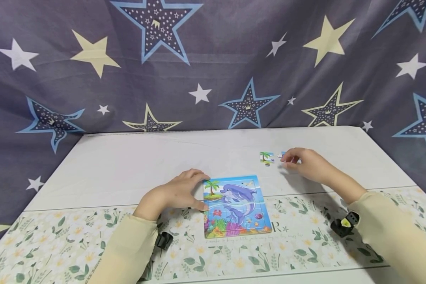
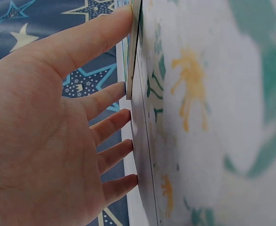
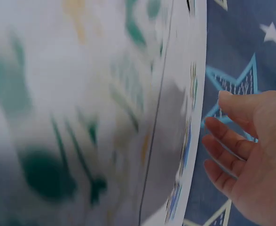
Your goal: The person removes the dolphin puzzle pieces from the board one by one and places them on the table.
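A square dolphin jigsaw puzzle [image 1: 237,207] lies on the table in the head view, its picture showing a palm tree, coral and blue water. My left hand [image 1: 179,193] rests at its left side, thumb and index fingertip touching the edge, the other fingers spread on the table. Behind the puzzle to the right lies a loose palm-tree puzzle piece [image 1: 266,157]. My right hand [image 1: 307,163] hovers beside it, over more blue puzzle pieces [image 1: 283,154] partly hidden by the fingers. In the right wrist view those fingers are loosely bent, with nothing between them.
A white table [image 1: 145,157] carries a floral mat strip [image 1: 74,236] along its front. Dark star-patterned cloth [image 1: 216,59] hangs behind and at both sides. Each wrist wears a small black camera, such as the left one [image 1: 164,240].
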`<state>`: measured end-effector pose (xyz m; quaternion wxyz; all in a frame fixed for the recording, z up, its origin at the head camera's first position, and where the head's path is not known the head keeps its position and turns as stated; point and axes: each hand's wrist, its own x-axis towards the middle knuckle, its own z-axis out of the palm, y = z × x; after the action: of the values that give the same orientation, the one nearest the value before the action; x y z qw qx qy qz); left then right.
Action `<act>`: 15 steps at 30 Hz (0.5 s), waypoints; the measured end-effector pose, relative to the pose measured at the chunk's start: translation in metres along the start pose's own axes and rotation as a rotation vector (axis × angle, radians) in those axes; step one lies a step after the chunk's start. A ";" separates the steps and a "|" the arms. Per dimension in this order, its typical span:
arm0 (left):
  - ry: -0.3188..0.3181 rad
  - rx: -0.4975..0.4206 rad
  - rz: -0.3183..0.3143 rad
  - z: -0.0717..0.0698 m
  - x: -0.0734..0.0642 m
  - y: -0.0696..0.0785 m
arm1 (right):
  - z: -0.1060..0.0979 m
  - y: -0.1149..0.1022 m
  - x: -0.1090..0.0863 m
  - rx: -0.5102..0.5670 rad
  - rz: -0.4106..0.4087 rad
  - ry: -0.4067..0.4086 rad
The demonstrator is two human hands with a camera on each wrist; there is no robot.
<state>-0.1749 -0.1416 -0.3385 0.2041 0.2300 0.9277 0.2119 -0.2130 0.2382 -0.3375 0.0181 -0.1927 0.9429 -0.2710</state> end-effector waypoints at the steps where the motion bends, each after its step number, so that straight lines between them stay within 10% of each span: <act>1: -0.001 0.000 0.000 0.000 0.000 0.000 | 0.003 -0.004 -0.001 0.009 -0.012 -0.007; 15: -0.002 -0.007 0.002 0.000 0.000 0.000 | 0.036 -0.047 -0.005 0.131 -0.131 -0.080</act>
<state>-0.1749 -0.1418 -0.3386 0.2058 0.2304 0.9264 0.2153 -0.1872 0.1855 -0.3439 0.0508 -0.2628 0.9072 -0.3245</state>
